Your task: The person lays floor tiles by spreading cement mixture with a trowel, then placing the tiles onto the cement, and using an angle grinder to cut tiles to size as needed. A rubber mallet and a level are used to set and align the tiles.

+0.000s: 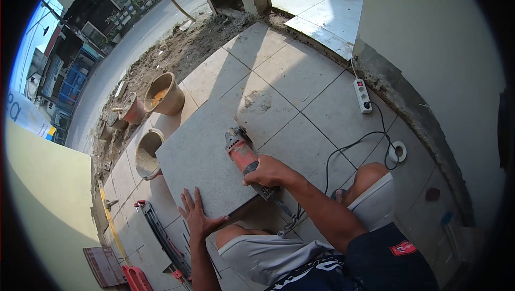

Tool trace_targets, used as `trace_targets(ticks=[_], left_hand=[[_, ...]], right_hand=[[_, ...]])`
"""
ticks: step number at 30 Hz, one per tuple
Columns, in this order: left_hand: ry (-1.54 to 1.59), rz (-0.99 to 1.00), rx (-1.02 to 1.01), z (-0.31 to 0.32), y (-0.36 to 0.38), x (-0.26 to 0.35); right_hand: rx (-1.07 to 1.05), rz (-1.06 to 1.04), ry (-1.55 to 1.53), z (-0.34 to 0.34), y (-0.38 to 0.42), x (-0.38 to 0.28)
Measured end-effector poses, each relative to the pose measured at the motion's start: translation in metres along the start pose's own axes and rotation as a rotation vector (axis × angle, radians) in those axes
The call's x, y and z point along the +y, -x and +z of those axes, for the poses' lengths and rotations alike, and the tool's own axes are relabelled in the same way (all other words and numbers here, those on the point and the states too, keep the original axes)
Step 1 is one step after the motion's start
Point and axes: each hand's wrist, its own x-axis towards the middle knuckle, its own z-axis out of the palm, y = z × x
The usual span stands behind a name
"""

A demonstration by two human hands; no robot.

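My right hand (pixel 265 172) is wrapped round the body of a red and black angle grinder (pixel 242 154), whose head points away from me over a large grey tile (pixel 201 148). The grinder overlaps the tile's right side in this view. At the tile's near edge, my left hand (pixel 198 213) lies with fingers spread over its surface and the thumb along the edge. The tile spans the space in front of my knees. From the grinder's rear end a black cord (pixel 335 154) runs off to the right.
A white power strip (pixel 362 96) takes the cord's plug, with a white tape roll (pixel 397 152) nearby. Buckets (pixel 164 95) stand beyond the tile at left. A tile cutter (pixel 163 237) and a yellow level (pixel 112 224) lie at lower left. Walls (pixel 424 60) bound the right side.
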Motion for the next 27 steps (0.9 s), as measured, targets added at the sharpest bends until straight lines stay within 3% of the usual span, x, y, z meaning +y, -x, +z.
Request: trace_targets(ticks=[27], left_hand=[[-0.004,-0.009,0.002,-0.003,0.002,0.006]], right_hand=[[0.029,0.007,0.013,0.002,0.024,-0.004]])
